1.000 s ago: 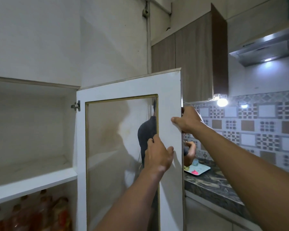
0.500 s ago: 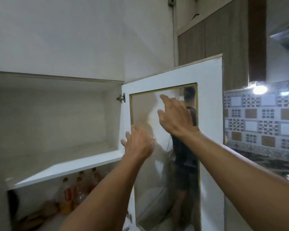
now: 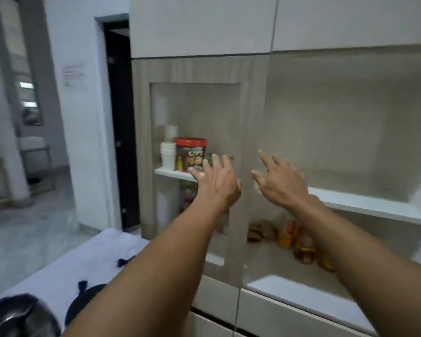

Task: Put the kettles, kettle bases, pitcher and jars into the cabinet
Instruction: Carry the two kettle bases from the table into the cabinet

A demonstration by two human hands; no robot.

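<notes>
A red-lidded tub [image 3: 190, 154], its brown label too blurred to read, stands on the left shelf [image 3: 173, 173] of the cabinet [image 3: 195, 69], a stack of white cups [image 3: 168, 155] touching it at 9 o'clock. Blurred orange bottles [image 3: 299, 242] fill the lower right compartment. Both hands, left [image 3: 216, 182] and right [image 3: 281, 182], are spread wide, holding nothing. A dark metal kettle [image 3: 20, 317] sits on the white-covered table [image 3: 58, 263] at 7 o'clock.
</notes>
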